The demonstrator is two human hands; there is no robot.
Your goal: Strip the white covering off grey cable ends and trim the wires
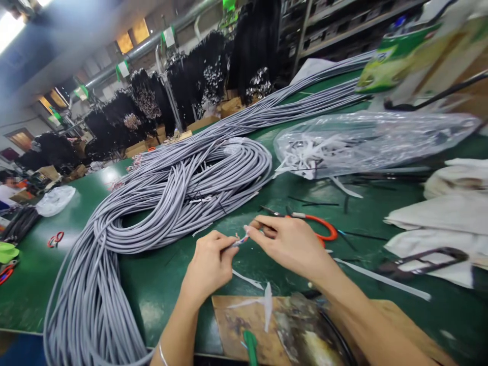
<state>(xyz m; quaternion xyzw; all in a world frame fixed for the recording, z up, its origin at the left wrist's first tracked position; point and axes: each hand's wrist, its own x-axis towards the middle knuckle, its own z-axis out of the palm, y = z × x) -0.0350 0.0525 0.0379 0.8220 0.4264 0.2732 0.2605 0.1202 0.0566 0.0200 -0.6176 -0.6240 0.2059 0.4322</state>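
Right hand beside orange-handled tool

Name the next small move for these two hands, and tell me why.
Probably the right hand should gently fan out the thin coloured wires while the left hand steadies them. Both hands pinch the wires, which look bunched close together in the short gap between them, so separating them seems a sensible small step.

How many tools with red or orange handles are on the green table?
3: an orange-handled tool beside the right hand, a red-handled tool left of the grey cables, another red-handled tool at the picture's left edge. More may be hidden.
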